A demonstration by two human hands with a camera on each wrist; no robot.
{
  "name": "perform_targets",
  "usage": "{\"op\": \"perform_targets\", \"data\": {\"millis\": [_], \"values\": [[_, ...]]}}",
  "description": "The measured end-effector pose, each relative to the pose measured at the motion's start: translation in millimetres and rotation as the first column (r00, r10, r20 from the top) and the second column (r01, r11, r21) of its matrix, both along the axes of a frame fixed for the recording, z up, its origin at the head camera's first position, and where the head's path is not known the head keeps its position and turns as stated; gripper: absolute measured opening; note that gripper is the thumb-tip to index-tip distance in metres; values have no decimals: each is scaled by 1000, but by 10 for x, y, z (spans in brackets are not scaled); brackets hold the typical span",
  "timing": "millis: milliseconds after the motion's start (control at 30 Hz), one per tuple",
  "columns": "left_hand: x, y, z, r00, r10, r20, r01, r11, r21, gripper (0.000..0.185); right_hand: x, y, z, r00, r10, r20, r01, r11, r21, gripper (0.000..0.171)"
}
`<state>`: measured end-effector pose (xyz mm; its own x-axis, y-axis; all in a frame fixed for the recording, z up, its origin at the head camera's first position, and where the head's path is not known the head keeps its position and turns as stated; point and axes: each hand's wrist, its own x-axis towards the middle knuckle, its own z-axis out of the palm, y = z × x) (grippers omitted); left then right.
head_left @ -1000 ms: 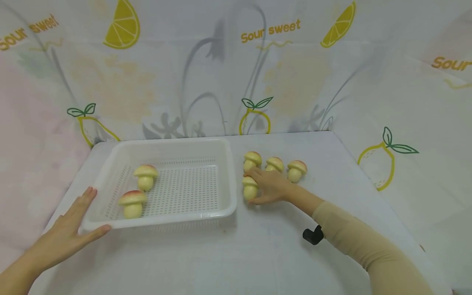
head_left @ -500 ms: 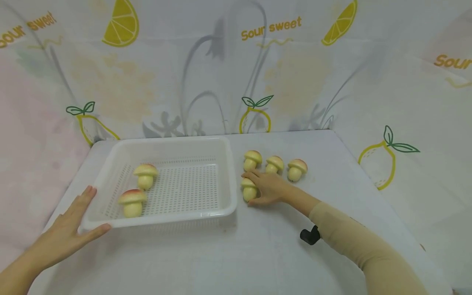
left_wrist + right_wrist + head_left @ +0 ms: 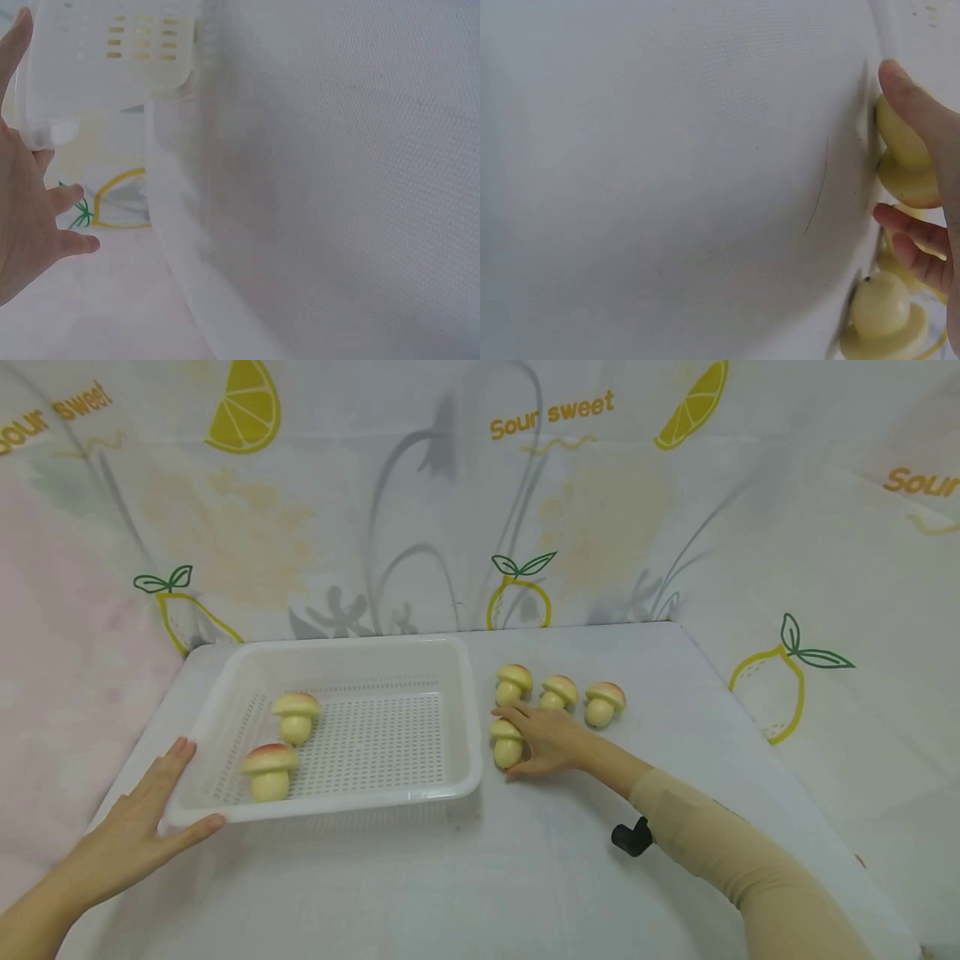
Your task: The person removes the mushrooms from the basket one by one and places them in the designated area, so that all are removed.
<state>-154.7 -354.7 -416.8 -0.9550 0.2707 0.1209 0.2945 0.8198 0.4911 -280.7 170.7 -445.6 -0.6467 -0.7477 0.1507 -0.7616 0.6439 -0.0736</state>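
1. fingers of our right hand (image 3: 551, 742) curled round a toy mushroom (image 3: 507, 744) standing on the bench (image 3: 525, 860), just beside the white basket (image 3: 465, 710).
2. we saw three more mushrooms (image 3: 558, 692) in a row right behind that hand.
3. our left hand (image 3: 138, 831) rested flat against the basket's near left corner, fingers straight and gripping nothing.
4. we counted two mushrooms (image 3: 281, 747) upright inside the basket, at its left side.
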Motion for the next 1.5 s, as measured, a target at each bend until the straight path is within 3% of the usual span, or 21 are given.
{"op": "perform_targets", "data": {"millis": [533, 833, 1067, 1267, 1500], "values": [[7, -2, 2, 1000, 6, 9, -6, 1000, -2, 95, 15, 13, 76, 999, -36, 4, 35, 999, 10, 106], [14, -3, 0, 1000, 4, 14, -4, 1000, -2, 95, 44, 54, 316, 996, -84, 15, 85, 996, -22, 109], [11, -5, 3, 1000, 6, 10, -6, 1000, -6, 95, 14, 67, 526, 993, -101, -55, 98, 994, -50, 108], [2, -2, 3, 1000, 6, 18, -6, 1000, -5, 95, -30, 50, 671, 988, -69, -137, 46, 985, -166, 88], [-10, -1, 3, 1000, 5, 29, -5, 1000, -9, 95, -57, -78, 815, 938, -6, -346, -130, 921, -369, 23]]}}
